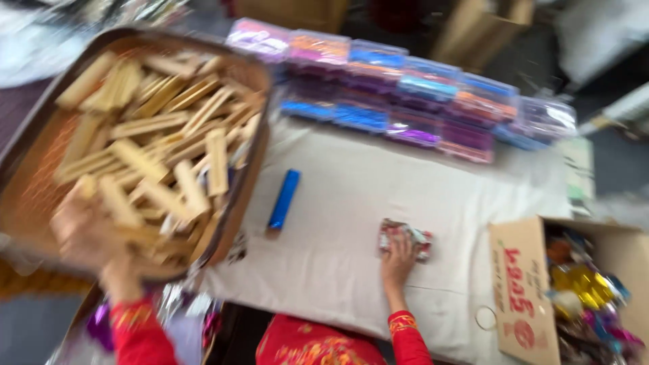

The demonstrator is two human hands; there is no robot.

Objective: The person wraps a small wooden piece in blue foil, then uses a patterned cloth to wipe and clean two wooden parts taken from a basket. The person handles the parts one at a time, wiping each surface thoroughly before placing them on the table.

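- Wrapper, a crumpled foil piece in red and silver, lies on the cloth near the table's front edge, right of middle.
- Right hand rests flat on the wrapper, fingers spread over its near side.
- Left hand is blurred, reaching into the tray at its near edge among pale sticks; I cannot tell its grip.
- Tray sits at the table's left edge.
- Blue stick lies beside the tray, well apart from the wrapper.
- Foil packs line the far edge.
- Box of shiny wrappers stands at the right front corner.
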